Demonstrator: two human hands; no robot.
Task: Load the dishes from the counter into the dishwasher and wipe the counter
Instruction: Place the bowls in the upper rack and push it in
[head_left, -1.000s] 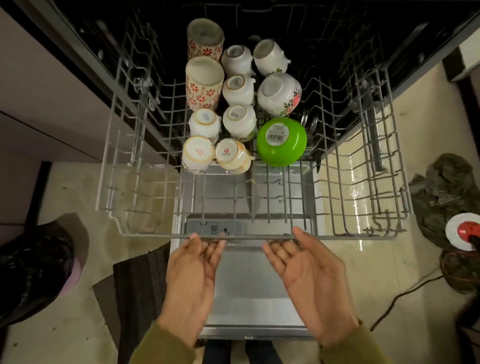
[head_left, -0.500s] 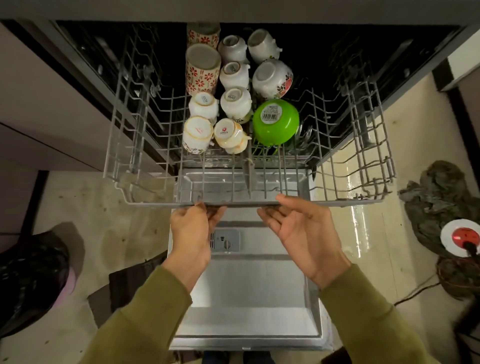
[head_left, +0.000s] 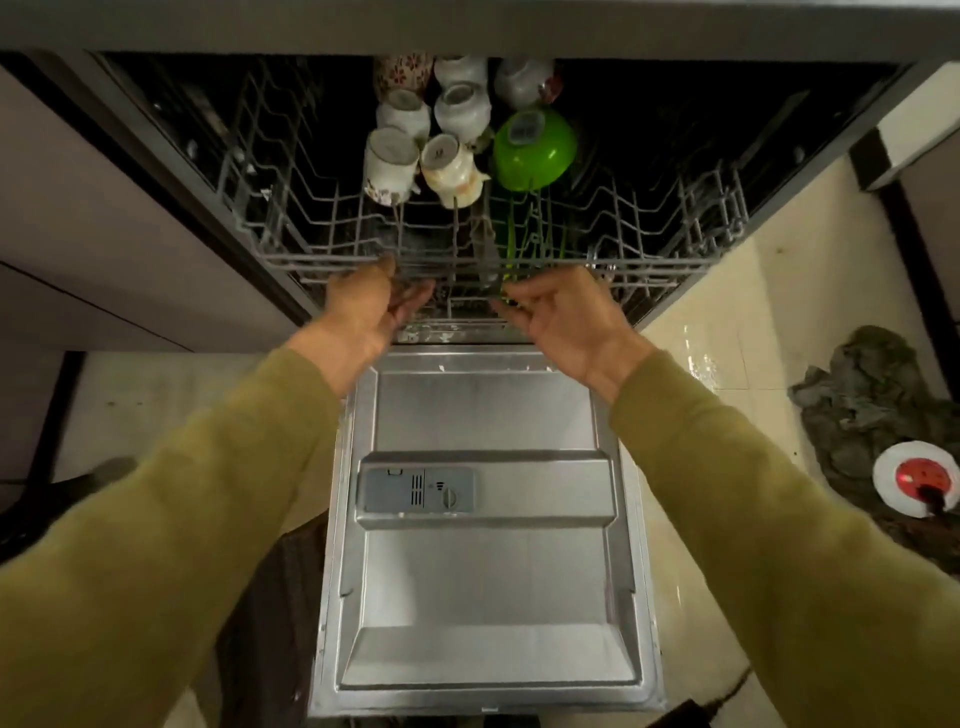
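Both hands are meeting the front rail of the dishwasher's upper rack.

Nearest, the open dishwasher door (head_left: 483, 571) is lying flat, its detergent dispenser (head_left: 418, 490) facing up. Beyond it, the left hand (head_left: 366, 306) and right hand (head_left: 558, 312) are touching the upper rack (head_left: 649, 270) at its front rail, fingers loosely curled and slightly apart; whether they are gripping the wire is blurred. Farther in, upturned cups (head_left: 392, 163) and a green bowl (head_left: 535, 148) are sitting in the rack.
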